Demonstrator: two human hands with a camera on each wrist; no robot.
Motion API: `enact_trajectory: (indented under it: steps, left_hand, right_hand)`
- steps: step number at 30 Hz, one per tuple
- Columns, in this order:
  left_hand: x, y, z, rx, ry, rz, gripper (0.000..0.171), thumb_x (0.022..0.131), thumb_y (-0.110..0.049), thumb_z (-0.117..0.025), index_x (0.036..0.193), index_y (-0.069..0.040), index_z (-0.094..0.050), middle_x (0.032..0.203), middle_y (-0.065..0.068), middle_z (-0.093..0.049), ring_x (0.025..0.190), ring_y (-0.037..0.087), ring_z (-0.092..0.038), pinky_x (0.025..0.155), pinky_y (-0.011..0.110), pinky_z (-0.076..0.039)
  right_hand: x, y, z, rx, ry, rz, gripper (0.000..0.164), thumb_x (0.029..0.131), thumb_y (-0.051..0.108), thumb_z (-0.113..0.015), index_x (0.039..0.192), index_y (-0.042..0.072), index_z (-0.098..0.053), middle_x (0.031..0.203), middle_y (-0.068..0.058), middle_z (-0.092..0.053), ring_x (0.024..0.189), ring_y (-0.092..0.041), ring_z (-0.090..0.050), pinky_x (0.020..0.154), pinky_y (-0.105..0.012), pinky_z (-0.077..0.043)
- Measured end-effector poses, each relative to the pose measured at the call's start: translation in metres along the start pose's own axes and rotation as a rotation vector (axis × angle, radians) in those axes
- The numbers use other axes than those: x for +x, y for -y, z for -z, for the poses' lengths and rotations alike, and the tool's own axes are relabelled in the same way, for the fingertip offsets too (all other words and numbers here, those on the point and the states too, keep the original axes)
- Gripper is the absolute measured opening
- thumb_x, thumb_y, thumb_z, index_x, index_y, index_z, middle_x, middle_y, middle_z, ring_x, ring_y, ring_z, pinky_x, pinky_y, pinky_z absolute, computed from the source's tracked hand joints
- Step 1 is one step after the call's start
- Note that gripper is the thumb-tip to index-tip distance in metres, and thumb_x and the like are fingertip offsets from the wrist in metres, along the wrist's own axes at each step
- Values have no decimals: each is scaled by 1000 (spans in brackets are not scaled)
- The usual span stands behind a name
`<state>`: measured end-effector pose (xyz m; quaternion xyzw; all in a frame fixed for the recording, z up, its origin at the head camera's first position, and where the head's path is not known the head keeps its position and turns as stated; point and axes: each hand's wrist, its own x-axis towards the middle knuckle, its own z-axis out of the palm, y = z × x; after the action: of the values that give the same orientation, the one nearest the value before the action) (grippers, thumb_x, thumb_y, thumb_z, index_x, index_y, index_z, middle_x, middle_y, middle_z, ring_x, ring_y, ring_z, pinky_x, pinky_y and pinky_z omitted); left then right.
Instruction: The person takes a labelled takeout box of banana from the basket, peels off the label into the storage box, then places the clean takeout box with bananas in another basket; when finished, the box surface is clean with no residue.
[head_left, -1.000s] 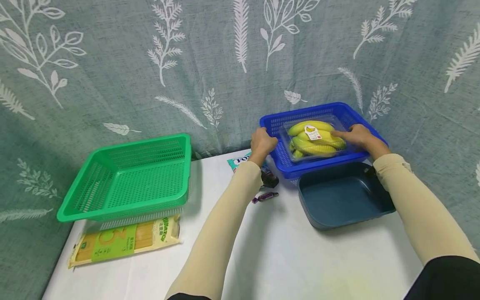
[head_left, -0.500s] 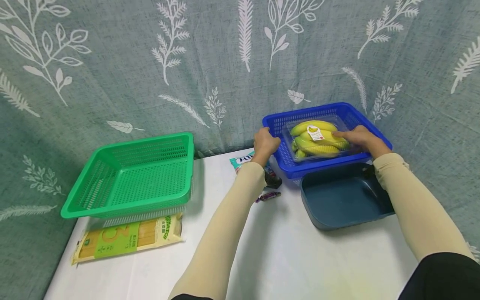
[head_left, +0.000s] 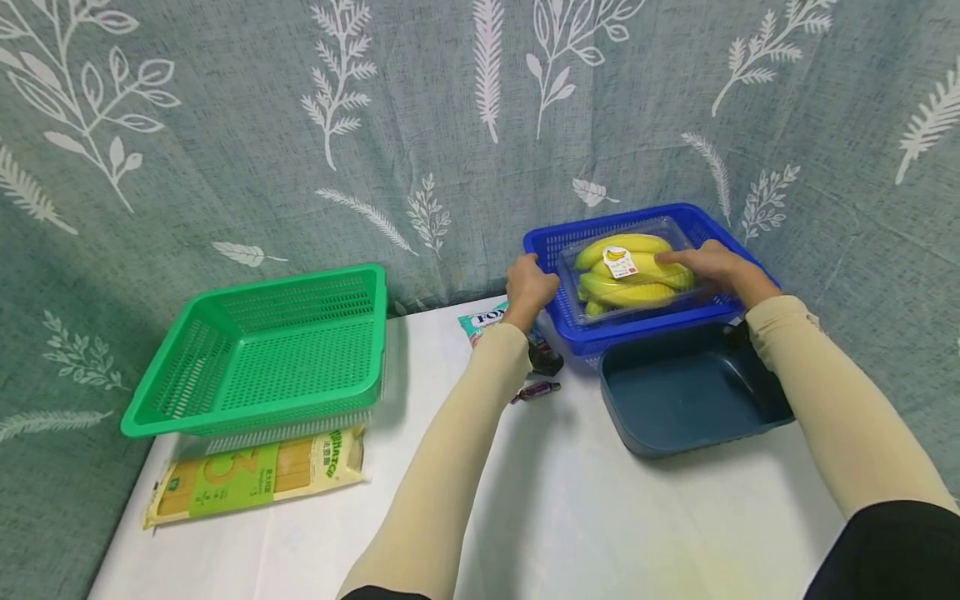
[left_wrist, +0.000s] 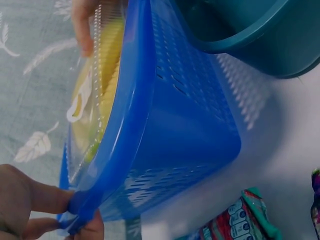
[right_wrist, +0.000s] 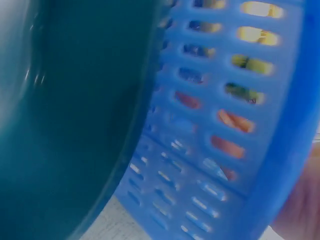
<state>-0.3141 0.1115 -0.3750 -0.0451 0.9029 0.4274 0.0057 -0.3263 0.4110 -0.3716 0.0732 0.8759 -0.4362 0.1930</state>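
Note:
A clear plastic box of bananas (head_left: 637, 289) with a white label sits inside the blue mesh basket (head_left: 636, 334), its near side tilted down a little. My right hand (head_left: 722, 268) holds the box's right end, thumb on top. Through the basket's slots in the right wrist view, parts of its fingers (right_wrist: 235, 121) show; the rest is hidden behind the wall. My left hand (head_left: 529, 288) grips the basket's left rim, and in the left wrist view its thumb and fingers pinch the blue rim (left_wrist: 131, 107).
A dark teal tub (head_left: 686, 400) stands against the basket's front. A teal snack bag (head_left: 480, 319) and a purple-wrapped candy (head_left: 537, 391) lie under the left forearm's far side. To the left are a green basket (head_left: 277, 415) and a spaghetti pack (head_left: 251, 482).
The box of bananas has shifted slightly left and up within the blue basket, with my right hand moving along. My left hand stays on the rim.

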Motion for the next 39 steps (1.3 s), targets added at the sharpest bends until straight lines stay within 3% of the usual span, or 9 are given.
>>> enact_trajectory:
  steps: [9,15,23,27,30,33,35,37,39]
  left_hand:
    - [-1,1,1,-45,-6,-8,59,93,-8,-61,150,-7,-46,142,14,-55,115,30,-62,83,36,-57]
    - [0,2,1,-36,-1,-11,59,93,-8,-61,150,-7,-46,143,14,-55,114,30,-63,80,35,-57]
    - [1,3,2,-39,27,1,60,94,-7,-59,152,-8,-44,146,12,-51,117,29,-61,86,38,-54]
    - [3,4,6,-29,87,11,61,94,-7,-56,153,-9,-41,145,13,-53,87,20,-65,75,35,-58]
    - [7,4,13,-66,143,19,58,98,-10,-52,154,-10,-40,128,14,-64,58,14,-48,64,33,-57]
    - [9,4,26,-152,153,-11,53,104,-23,-49,154,-9,-39,129,14,-63,72,15,-59,76,35,-56]
    - [9,3,34,-219,143,-45,57,106,-35,-47,155,-8,-36,137,14,-57,105,21,-63,90,39,-52]
    - [8,2,42,-283,131,-71,67,104,-47,-47,156,-8,-32,155,14,-38,135,28,-46,105,44,-43]
    - [8,0,48,-327,120,-86,78,101,-57,-48,158,-9,-27,159,15,-32,142,32,-37,111,47,-37]
  right_hand:
    - [-3,-4,4,177,74,65,105,100,50,-57,155,-1,16,160,-33,9,141,-55,-18,96,-58,-49]
    - [-10,0,9,359,91,100,94,102,47,-53,158,-1,6,152,-29,-20,136,-46,-33,99,-59,-45]
    - [-22,15,13,320,51,115,92,101,51,-51,158,-4,-5,138,-23,-36,98,-16,-61,96,-54,-49]
    - [-25,18,13,315,53,115,91,102,51,-50,158,-4,-4,143,-25,-33,107,-23,-61,96,-54,-50]
    - [-27,21,15,321,65,128,94,102,51,-50,158,-3,2,145,-27,-31,123,-35,-54,96,-54,-50]
    - [-29,25,18,329,61,142,95,101,51,-50,158,-3,4,140,-25,-36,118,-33,-58,95,-54,-50]
    - [-32,29,20,330,58,151,94,101,51,-50,158,-4,1,136,-23,-39,107,-24,-63,94,-54,-51]
    - [-35,34,21,329,60,152,93,102,51,-49,158,-3,1,135,-21,-39,100,-17,-64,93,-54,-51]
    - [-37,39,20,330,71,160,92,102,51,-49,158,-2,2,139,-22,-37,102,-18,-63,93,-53,-52]
